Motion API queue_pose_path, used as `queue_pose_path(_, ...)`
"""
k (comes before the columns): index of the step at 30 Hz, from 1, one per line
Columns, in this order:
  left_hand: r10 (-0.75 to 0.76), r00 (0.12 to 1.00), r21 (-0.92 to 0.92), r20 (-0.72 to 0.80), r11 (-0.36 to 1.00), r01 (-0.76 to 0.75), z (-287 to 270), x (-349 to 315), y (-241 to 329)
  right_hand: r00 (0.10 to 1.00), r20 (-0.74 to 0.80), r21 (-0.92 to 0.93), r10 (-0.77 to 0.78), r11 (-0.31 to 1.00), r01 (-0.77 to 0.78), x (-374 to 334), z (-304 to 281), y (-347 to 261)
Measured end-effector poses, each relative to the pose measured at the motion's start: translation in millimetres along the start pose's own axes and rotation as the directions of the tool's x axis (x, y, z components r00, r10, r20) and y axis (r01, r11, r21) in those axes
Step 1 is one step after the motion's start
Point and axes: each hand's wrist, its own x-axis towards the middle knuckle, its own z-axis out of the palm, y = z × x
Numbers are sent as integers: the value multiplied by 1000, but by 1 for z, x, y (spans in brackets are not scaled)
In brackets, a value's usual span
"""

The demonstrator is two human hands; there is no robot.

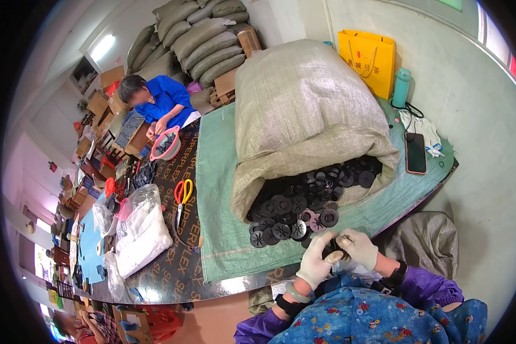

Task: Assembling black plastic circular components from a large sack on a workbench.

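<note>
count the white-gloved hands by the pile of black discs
2: the left hand in front of the black discs, the right hand close beside it. No others appear hidden there.

Head-worn fisheye looks down across table [183, 269]; left hand [317, 261], right hand [358, 247] close, lower right; stacked sacks [206, 49] far, upper left-centre.

The slotted black discs [281, 231] look like smooth, semi-gloss plastic; the bulging sack [309, 97] is coarse woven plastic; the scissors [181, 201] have shiny metal blades; the dark tabletop [160, 281] is glossy.
</note>
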Motion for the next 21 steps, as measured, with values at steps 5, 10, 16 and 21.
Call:
queue_pose_path(5, -406, 892, -593, 200, 675, 440, 1, -4, 12, 873, -164, -327, -458, 861, 390, -4, 10, -7)
queue_pose_path(10, -435, 860, -753, 267, 464, 467, 8, -9, -1, 987, -53, -209, -150, 968, 136, -4, 3, -16)
queue_pose_path(16, -291, 954, -267, 77, 915, 301, 16, -7, -9, 998, -50, -90, 34, 995, -38, -1, 1, 7)
queue_pose_path(21, -443, 847, -755, 293, 436, 489, 7, -6, -2, 979, 7, -357, -203, 914, 193, -5, -4, -16)
